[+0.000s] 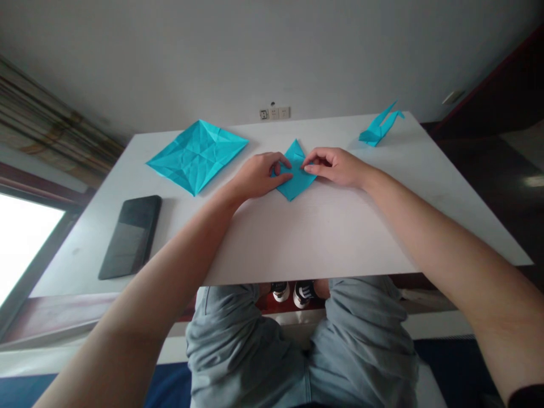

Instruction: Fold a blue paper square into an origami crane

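A small folded piece of blue paper (292, 189) lies on the white table between my hands, one point away from me and one toward me. My left hand (260, 174) rests on its left side, thumb and index finger bent over the paper. At the right edge, my right hand (335, 165) pinches the paper between thumb and index finger. A large creased blue sheet (199, 154) lies spread out to the left. Toward the far right corner stands a folded blue paper crane (374, 131).
A black phone (131, 237) lies on the left part of the white table (314, 238). Behind the table's far edge is a wall with sockets (274, 113). My legs are below the near edge.
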A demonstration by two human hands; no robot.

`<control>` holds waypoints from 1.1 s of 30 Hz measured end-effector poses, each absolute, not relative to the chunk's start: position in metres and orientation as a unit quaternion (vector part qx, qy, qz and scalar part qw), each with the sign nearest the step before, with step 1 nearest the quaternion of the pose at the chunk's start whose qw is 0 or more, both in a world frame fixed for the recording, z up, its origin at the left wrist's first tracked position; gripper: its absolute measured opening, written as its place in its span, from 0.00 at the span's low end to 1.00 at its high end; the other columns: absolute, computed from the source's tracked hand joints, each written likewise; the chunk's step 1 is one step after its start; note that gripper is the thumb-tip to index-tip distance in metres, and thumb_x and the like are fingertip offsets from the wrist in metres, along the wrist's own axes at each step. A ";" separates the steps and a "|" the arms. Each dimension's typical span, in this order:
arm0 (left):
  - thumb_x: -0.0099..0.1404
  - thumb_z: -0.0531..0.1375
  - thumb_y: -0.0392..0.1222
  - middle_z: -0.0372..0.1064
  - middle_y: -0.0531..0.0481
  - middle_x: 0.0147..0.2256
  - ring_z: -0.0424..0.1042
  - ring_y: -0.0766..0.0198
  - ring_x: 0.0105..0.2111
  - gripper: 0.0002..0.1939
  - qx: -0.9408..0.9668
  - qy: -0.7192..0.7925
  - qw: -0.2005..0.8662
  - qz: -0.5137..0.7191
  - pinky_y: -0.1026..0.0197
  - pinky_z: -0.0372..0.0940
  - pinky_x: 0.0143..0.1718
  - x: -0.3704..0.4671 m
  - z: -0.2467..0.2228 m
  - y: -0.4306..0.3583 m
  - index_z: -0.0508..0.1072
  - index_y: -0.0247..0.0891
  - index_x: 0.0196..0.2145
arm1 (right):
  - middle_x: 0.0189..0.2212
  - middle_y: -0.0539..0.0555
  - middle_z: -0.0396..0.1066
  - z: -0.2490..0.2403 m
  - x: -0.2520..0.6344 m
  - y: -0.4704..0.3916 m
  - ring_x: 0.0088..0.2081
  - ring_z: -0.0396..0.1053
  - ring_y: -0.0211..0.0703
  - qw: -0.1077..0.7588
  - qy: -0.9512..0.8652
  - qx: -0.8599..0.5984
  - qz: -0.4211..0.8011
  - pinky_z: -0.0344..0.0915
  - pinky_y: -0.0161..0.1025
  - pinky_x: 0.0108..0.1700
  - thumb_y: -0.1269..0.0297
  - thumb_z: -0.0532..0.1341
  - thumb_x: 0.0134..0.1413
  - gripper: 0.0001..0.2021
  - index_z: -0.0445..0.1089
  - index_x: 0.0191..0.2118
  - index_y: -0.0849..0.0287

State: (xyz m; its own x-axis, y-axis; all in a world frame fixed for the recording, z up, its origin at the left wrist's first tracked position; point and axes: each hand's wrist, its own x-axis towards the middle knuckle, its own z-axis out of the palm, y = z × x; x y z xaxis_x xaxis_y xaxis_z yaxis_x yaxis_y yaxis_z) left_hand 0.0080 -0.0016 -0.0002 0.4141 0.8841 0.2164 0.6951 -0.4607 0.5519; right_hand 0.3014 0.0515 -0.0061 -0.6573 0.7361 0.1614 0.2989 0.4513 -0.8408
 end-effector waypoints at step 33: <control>0.78 0.68 0.48 0.84 0.47 0.41 0.77 0.56 0.38 0.16 0.827 0.481 0.175 0.232 0.54 0.64 0.43 0.008 -0.003 -0.001 0.87 0.41 0.58 | 0.30 0.45 0.64 -0.005 0.303 0.052 0.35 0.60 0.44 0.251 -0.820 -0.311 0.410 0.54 0.46 0.42 0.42 0.79 0.64 0.21 0.82 0.47 0.54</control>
